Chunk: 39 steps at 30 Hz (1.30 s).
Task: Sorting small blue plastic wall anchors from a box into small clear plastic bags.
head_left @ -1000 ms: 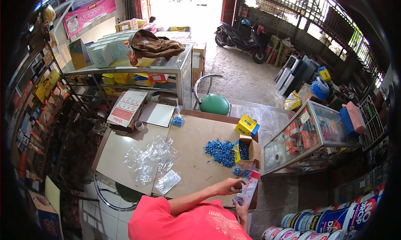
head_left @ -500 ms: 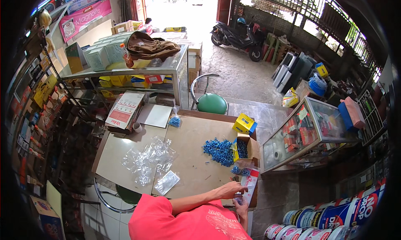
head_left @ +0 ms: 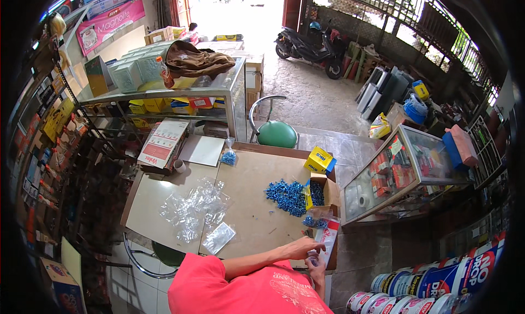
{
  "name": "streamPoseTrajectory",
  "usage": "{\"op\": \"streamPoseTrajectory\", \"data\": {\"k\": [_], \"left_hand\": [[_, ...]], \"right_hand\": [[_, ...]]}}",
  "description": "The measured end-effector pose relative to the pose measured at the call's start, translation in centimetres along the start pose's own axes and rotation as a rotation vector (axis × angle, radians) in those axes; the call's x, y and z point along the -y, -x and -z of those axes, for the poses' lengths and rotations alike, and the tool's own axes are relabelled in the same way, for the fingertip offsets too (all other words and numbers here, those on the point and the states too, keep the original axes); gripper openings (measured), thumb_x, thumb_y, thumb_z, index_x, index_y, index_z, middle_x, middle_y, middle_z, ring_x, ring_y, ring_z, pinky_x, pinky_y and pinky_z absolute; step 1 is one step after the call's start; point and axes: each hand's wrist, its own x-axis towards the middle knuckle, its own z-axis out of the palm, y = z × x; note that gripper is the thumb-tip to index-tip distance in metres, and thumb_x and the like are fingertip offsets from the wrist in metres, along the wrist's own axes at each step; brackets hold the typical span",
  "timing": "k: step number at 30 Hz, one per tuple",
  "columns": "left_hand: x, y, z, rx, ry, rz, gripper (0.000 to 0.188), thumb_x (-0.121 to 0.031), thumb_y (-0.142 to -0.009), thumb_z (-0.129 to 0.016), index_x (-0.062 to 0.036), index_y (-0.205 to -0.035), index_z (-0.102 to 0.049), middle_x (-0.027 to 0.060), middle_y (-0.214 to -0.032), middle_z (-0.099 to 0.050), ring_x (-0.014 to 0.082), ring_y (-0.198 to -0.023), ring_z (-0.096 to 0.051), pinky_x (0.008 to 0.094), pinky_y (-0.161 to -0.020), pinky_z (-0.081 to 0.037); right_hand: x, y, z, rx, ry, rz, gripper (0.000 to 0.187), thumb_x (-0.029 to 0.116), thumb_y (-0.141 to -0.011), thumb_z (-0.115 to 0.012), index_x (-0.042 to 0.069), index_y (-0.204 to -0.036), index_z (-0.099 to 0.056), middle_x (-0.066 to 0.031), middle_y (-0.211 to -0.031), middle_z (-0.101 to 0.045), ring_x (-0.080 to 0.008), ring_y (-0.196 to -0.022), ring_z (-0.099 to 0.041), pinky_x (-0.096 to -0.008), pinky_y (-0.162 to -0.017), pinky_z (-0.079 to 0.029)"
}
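Low at the table's right edge, my left hand (head_left: pixel 299 248) reaches across with its fingers bent down toward my right hand (head_left: pixel 316 267). My right hand is closed round a small, clear, purplish thing (head_left: pixel 313 255), too small to name. What the left fingertips pinch cannot be made out. Under and beside the hands lies a red and white printed box or card (head_left: pixel 328 236). A clear bag of blue screw-like pieces (head_left: pixel 315 222) rests just beyond it. Farther on is a loose pile of the same blue pieces (head_left: pixel 286 198), beside an open carton (head_left: pixel 330 194) holding more.
A yellow and blue box (head_left: pixel 320 161) stands at the back right corner. Empty clear plastic bags (head_left: pixel 194 207) spread over the left half, with a flat stack of bags (head_left: pixel 219 238) nearer. One filled, tied bag (head_left: pixel 228 157) sits at the back. A glass case (head_left: pixel 402 174) adjoins on the right.
My two hands have drawn slightly closer together, the right one shifting a little up. The pieces, bags and boxes stay where they were.
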Motion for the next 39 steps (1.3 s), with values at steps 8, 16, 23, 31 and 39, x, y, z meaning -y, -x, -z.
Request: {"op": "streamPoseTrajectory", "data": {"k": [8, 16, 23, 31, 39], "left_hand": [[-0.3, -0.1, 0.4, -0.027, 0.103, 0.068, 0.035, 0.0, -0.072, -0.064, -0.003, -0.107, -0.055, 0.0142, -0.093, -0.066, 0.0324, -0.085, -0.063, 0.0397, -0.073, -0.049], [0.6, 0.3, -0.7, 0.041, -0.126, 0.014, 0.037, -0.003, -0.07, -0.064, -0.0045, -0.107, -0.058, 0.0131, -0.092, -0.067, 0.0319, -0.086, -0.063, 0.0394, -0.073, -0.049], [0.1, 0.0, 0.2, 0.038, -0.135, -0.011, 0.028, -0.009, -0.072, -0.065, -0.0041, -0.099, -0.06, 0.0147, -0.085, -0.066, 0.0336, -0.078, -0.063, 0.0407, -0.068, -0.05], [-0.2, -0.1, 0.2, 0.131, -0.072, 0.072, 0.038, -0.001, -0.068, -0.063, -0.0025, -0.106, -0.061, 0.0155, -0.092, -0.067, 0.0349, -0.084, -0.064, 0.0387, -0.071, -0.051], [-0.3, -0.2, 0.7, 0.005, 0.144, 0.085, 0.026, -0.008, -0.078, -0.066, 0.0002, -0.102, -0.062, 0.0133, -0.093, -0.067, 0.0269, -0.085, -0.065, 0.0352, -0.076, -0.051]], "right_hand": [[-0.7, -0.3, 0.2, 0.037, 0.044, -0.02, 0.022, 0.006, -0.077, -0.068, 0.003, -0.096, -0.056, -0.0015, -0.078, -0.059, -0.0093, -0.068, -0.056, -0.023, -0.061, -0.045], [0.0, 0.0, 0.0, 0.012, 0.041, -0.025, 0.022, 0.014, -0.078, -0.07, 0.002, -0.092, -0.059, -0.0018, -0.081, -0.059, -0.0094, -0.068, -0.054, -0.0245, -0.061, -0.044], [-0.8, 0.0, 0.3, 0.022, 0.095, -0.064, 0.025, 0.016, -0.078, -0.07, 0.002, -0.095, -0.059, -0.0016, -0.08, -0.059, -0.0092, -0.069, -0.054, -0.0248, -0.062, -0.044], [-0.8, 0.1, -0.1, 0.042, 0.006, -0.01, 0.025, 0.013, -0.078, -0.07, 0.002, -0.096, -0.058, -0.0012, -0.081, -0.059, -0.009, -0.071, -0.055, -0.0239, -0.064, -0.045], [-1.3, 0.0, 0.3, 0.027, 0.028, 0.031, 0.028, 0.009, -0.077, -0.068, 0.002, -0.101, -0.055, -0.0033, -0.081, -0.062, -0.0102, -0.071, -0.058, -0.0234, -0.064, -0.046]]}}
